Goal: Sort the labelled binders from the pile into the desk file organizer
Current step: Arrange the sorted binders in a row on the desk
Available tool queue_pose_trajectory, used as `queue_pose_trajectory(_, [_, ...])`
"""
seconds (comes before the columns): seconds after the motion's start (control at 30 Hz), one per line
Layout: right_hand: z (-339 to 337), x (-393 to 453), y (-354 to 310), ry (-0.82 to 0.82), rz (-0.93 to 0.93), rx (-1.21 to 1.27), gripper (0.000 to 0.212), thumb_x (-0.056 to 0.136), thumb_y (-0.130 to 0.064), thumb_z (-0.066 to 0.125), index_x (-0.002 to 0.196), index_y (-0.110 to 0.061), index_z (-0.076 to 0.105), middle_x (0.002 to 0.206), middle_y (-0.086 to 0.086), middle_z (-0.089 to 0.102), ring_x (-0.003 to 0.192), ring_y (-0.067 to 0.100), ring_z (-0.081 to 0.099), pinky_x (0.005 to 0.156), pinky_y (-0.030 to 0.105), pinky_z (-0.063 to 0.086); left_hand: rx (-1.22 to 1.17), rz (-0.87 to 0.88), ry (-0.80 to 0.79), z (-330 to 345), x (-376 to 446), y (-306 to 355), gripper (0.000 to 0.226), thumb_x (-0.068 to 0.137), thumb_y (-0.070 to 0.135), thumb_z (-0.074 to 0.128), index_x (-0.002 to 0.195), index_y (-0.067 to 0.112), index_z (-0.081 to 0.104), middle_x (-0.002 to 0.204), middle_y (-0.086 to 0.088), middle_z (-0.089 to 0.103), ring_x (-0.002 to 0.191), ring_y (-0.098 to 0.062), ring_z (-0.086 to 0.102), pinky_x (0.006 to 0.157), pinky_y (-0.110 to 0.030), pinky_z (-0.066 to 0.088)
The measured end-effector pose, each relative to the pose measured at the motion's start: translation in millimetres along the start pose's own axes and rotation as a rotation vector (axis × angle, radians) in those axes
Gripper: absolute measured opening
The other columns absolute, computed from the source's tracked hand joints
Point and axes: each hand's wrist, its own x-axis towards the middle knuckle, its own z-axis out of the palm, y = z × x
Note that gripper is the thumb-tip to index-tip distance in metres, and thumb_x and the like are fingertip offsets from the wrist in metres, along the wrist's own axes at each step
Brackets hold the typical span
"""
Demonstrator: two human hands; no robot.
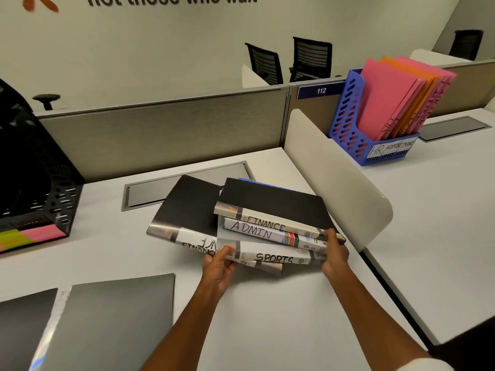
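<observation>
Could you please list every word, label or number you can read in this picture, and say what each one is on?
"not those who wait", top cut off: wall lettering
"112": blue partition plate
"HR", "ADMIN", "FINANCE": blue organizer's front label
"FINANCE": top binder spine
"ADMIN": second binder spine
"SPORTS": binder spine between both hands
"FINANCE", upside down: left binder spine
Pink folder lettering and small spine logos: too blurred.

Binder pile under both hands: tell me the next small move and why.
Probably lift the top FINANCE binder off the pile. It lies uppermost, above ADMIN and SPORTS, so nothing pins it. The right hand already grips the spine ends there, and the left hand holds the lower edge and can steady the rest. The black organizer stands at the left.
</observation>
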Motion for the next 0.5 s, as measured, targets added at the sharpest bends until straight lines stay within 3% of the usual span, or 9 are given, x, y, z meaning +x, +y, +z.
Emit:
queue_pose_trajectory(0.1, [-0.3,-1.4,0.5,0.013,-0.021,0.056,0.032,0.076,-0.038,0.069,0.093,-0.012,0.061,0.089,0.007,0.071,0.072,0.020,0.071,0.058,0.032,0.057,0.043,0.024,-0.056,5.2,0.5,6.1,0.039,0.085,-0.009,0.061,0.114,0.012,0.047,0.102,-0.014,0.060,0.104,-0.034,0.062,0.084,-0.047,0.056])
queue_pose_trajectory(0.23, [9.4,-5.7,-0.8,-0.011,-0.041,0.107,0.026,0.078,-0.039,0.068,0.090,-0.017,0.060,0.092,0.006,0.071,0.077,0.022,0.070,0.060,0.031,0.055,0.029,0.041,-0.098,9.6,9.6,22.0,0.048,0.085,-0.008,0.061,0.125,0.012,0.045,0.110,-0.016,0.060,0.111,-0.037,0.061,0.084,-0.050,0.056])
queue_pose_trajectory(0.37, [28.6,-6.0,1.8,-0.043,-0.008,0.125,0.035,0.082,-0.039,0.066,0.102,-0.011,0.060,0.098,0.012,0.071,0.084,0.028,0.071,0.075,0.042,0.059,0.009,0.053,-0.073,12.6,24.4,41.2,0.050,0.088,-0.004,0.060,0.133,0.008,0.045,0.116,-0.019,0.063,0.114,-0.039,0.061,0.081,-0.052,0.057])
queue_pose_trajectory(0.5, [52.0,-8.9,6.7,-0.105,0.069,0.168,0.036,0.085,-0.039,0.065,0.107,-0.011,0.057,0.100,0.013,0.070,0.084,0.028,0.070,0.078,0.047,0.059,0.003,0.077,-0.029,16.9,40.9,63.9,0.044,0.090,-0.001,0.059,0.130,0.013,0.046,0.125,-0.021,0.059,0.116,-0.039,0.059,0.077,-0.052,0.058])
